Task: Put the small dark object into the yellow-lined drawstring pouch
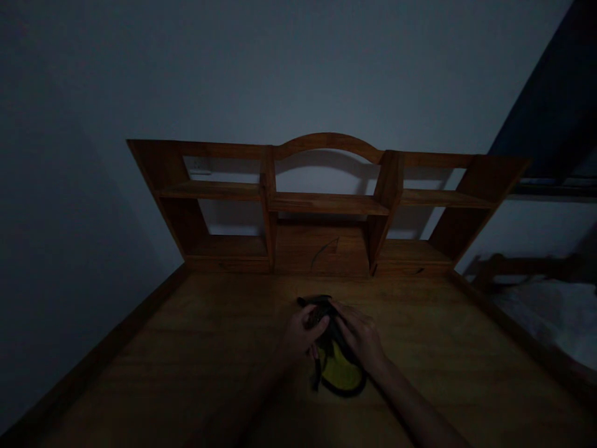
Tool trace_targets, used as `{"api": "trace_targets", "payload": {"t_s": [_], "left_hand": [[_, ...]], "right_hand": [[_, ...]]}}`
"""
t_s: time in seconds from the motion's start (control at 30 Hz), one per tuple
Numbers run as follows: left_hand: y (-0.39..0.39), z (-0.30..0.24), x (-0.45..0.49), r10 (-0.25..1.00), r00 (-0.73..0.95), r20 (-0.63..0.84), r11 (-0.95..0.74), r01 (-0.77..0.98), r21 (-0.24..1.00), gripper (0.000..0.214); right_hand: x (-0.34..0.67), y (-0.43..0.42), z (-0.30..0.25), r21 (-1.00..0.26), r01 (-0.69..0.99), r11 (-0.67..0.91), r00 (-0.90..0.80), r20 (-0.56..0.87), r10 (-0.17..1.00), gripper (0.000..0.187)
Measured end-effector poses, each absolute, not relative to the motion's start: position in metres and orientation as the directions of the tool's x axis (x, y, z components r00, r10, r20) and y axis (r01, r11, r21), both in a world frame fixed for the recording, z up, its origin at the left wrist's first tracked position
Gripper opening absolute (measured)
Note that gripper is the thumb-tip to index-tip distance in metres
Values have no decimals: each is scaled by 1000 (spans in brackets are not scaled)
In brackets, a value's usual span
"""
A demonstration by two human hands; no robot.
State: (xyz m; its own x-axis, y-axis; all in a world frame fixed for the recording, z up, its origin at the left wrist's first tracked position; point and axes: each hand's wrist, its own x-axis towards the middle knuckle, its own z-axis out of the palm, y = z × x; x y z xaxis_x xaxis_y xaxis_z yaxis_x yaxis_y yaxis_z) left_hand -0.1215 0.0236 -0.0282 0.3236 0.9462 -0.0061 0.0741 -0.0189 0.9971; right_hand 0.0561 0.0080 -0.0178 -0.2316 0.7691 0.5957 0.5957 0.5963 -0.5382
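Note:
A black-and-yellow fabric item lies on the wooden desktop, its exact kind too dark to make out. Its yellow part has a rounded black edge facing me, and a short dark strap end hangs at its left side. My left hand is closed on the dark upper part from the left, with the thumb across the top. From the right, my right hand grips the same dark part, its fingers reaching the far end. What lies between the fingers is partly hidden.
A wooden shelf unit with an arched top rail and small drawers stands at the back of the desktop. A thin dark cord hangs against its middle panel. Light bedding lies beyond the desk's right edge.

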Motion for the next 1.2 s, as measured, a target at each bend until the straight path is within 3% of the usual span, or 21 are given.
{"api": "trace_targets", "payload": {"t_s": [0.2, 0.43, 0.63, 0.83, 1.03, 1.2], "left_hand": [[26, -27, -124, 950, 305, -70, 37, 110, 993, 53], [33, -33, -123, 968, 217, 126, -147, 83, 986, 45], [27, -23, -123, 974, 199, 105, -122, 73, 990, 47], [26, -24, -121, 978, 205, -35, 22, 63, 998, 53], [33, -33, -119, 992, 129, -6, 2, 32, 999, 52], [29, -31, -120, 972, 233, 21, -41, 84, 996, 55]], "right_hand": [[55, 5, -14, -456, 580, 675, -306, 645, 700, 47], [54, 6, -12, -517, 575, 635, -295, 593, 750, 47], [53, 9, -14, -583, 560, 588, -231, 572, 787, 43], [55, 11, -18, -588, 558, 585, -214, 579, 786, 42], [56, 13, -21, -576, 574, 582, -184, 602, 777, 42], [55, 11, -16, -564, 563, 604, -221, 602, 768, 44]]}}
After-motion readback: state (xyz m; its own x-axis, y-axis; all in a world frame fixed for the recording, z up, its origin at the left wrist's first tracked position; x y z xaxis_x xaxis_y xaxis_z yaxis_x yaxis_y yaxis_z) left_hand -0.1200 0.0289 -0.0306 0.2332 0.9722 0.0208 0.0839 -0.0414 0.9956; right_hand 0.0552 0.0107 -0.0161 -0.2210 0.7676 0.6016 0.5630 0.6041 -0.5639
